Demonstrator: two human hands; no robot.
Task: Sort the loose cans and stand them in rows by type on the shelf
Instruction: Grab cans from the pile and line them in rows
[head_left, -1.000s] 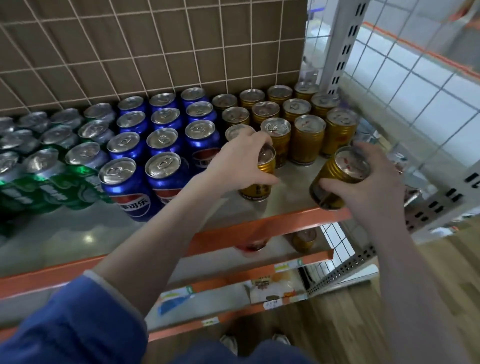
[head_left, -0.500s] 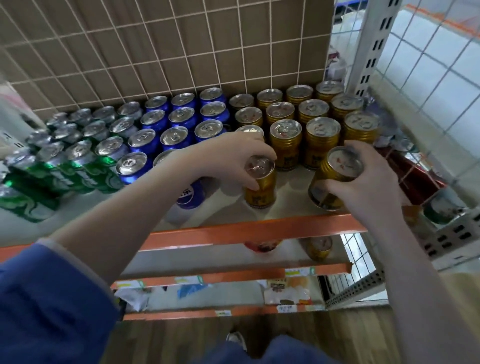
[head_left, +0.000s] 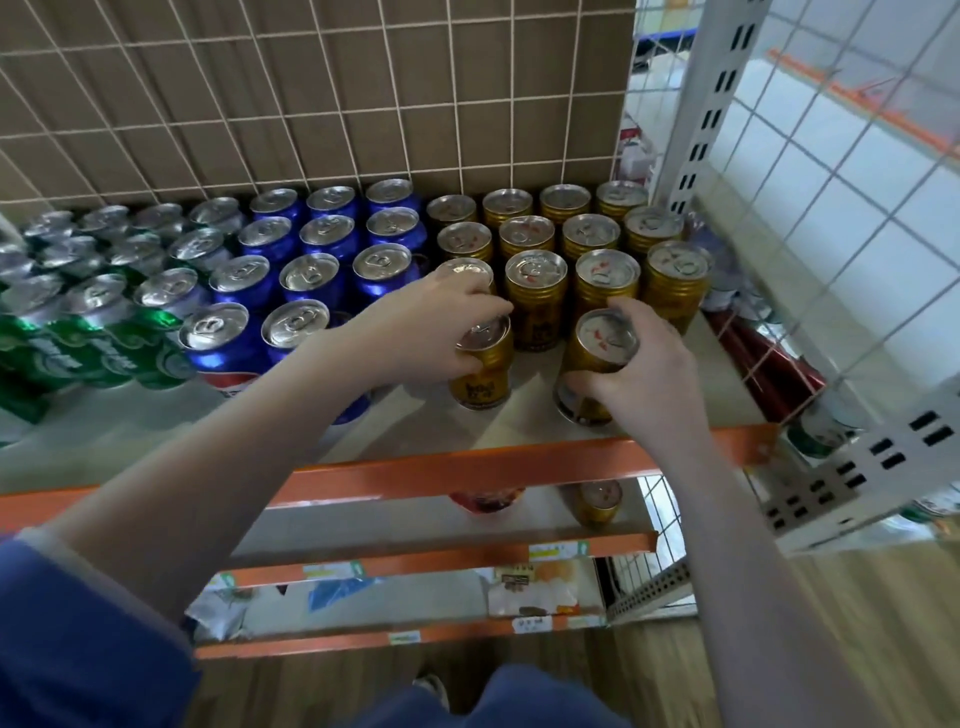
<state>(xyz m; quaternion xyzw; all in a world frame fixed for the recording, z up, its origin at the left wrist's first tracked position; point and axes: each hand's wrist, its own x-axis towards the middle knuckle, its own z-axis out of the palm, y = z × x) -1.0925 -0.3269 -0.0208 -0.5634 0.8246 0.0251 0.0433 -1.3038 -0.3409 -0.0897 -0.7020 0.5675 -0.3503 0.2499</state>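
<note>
Left hand: your left hand (head_left: 431, 332) wraps a gold can (head_left: 482, 364) near its top, fingers curled over the rim, so the grip is grasping it. The can stands upright on the shelf (head_left: 467, 467), at the front of the leftmost gold column, just beside the blue cans.
Right hand: your right hand (head_left: 644, 371) clasps a second gold can (head_left: 597, 364) from its right side, thumb across the body. This can leans slightly toward you; whether its base sits flat I cannot tell.
Why held so: gripping high leaves the bases free to slide into line, I judge, starting a fresh front row.
Gold block: the gold rows (head_left: 566, 244) stand upright behind, lids up, close together.
Blue block: the blue cans (head_left: 311, 254) sit in columns left of the gold, keeping types apart.
Green block: the green cans (head_left: 98, 317) fill the far left.
Right side: more cans (head_left: 769, 364) lie loose beyond the wire mesh, probably awaiting sorting.
Risk: nudging a neighbour could topple the tight rows.
</note>
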